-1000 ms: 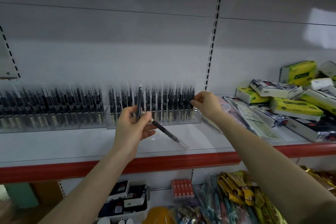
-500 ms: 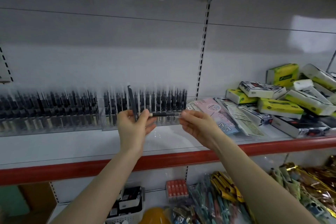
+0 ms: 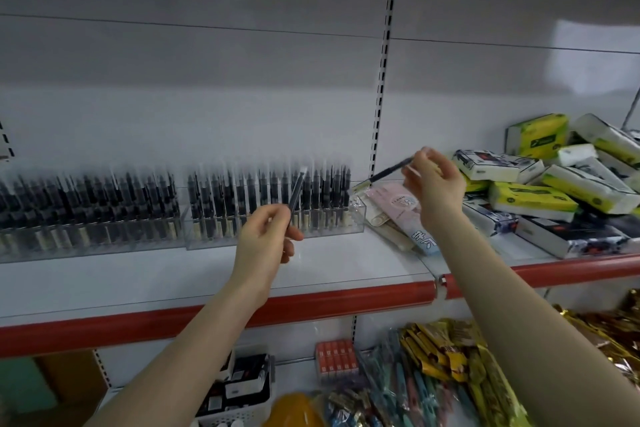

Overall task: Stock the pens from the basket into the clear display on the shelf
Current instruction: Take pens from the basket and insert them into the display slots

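Head view, mid-frame: right hand (image 3: 433,189) has pinched one pen (image 3: 388,174) away from left hand (image 3: 266,239), which grips another pen (image 3: 297,192), ready for the clear display (image 3: 277,218).

Both forearms bare to frame edge; hands (image 3: 268,236) ungloved, no jewellery visible.

You face a white shelf (image 3: 214,274) with a red front edge. On it stand two clear displays (image 3: 273,215) packed with upright pens (image 3: 242,194), flat packets (image 3: 408,218) beside them, then piled tissue packs (image 3: 533,196) at right.
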The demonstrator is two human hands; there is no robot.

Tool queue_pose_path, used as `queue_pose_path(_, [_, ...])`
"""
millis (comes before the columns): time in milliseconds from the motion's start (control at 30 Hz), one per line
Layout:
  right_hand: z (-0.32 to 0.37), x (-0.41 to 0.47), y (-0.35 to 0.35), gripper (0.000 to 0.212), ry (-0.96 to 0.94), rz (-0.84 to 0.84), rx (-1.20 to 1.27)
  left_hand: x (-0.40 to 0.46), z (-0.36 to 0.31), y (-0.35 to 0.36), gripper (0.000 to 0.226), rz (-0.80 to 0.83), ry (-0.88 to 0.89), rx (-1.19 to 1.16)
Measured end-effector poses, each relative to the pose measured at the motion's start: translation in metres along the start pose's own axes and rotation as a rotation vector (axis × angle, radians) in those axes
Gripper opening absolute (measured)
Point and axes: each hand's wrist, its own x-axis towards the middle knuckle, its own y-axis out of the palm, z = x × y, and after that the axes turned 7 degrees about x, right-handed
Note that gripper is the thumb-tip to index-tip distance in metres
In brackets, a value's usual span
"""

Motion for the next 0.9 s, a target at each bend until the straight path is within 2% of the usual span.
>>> queue_pose_path(100, [0.001, 0.013, 0.007, 0.009, -0.183, -0.004, -0.159, 0.002, 0.001, 0.002, 0.013, -0.011, 0.014, 0.007])
queue_pose_path(200, [-0.008, 0.021, 0.015, 0.011, -0.245, 0.090, -0.291, 0.004, 0.001, 0.003, 0.010, -0.010, 0.019, -0.003])
queue_pose_path(533, [-0.014, 0.043, 0.041, 0.013, -0.305, 0.275, -0.518, 0.013, 0.006, 0.003, 0.010, 0.046, -0.097, -0.087])
queue_pose_path(900, [-0.032, 0.057, 0.048, 0.017, -0.177, 0.449, -0.702, 0.014, 0.010, 0.004, 0.018, 0.077, -0.116, -0.099])
